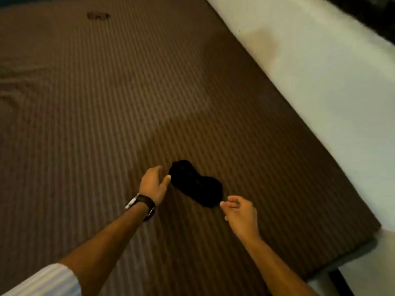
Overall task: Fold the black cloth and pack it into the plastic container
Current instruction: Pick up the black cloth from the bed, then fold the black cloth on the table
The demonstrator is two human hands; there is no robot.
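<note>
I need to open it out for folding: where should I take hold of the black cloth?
Probably by its two ends. The black cloth lies bunched in a lobed strip between the hands. Left hand pinches the far-left lobe from the left; right hand takes the near-right tip from the right. Neither visibly grips it.

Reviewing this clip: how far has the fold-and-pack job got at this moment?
Done: the black cloth lies bunched into a small compact shape on the striped brown bedcover; whether the folding is finished is unclear. In hand: nothing; the left hand and right hand sit open at either end of it. Left: packing, and no plastic container is in view.
</note>
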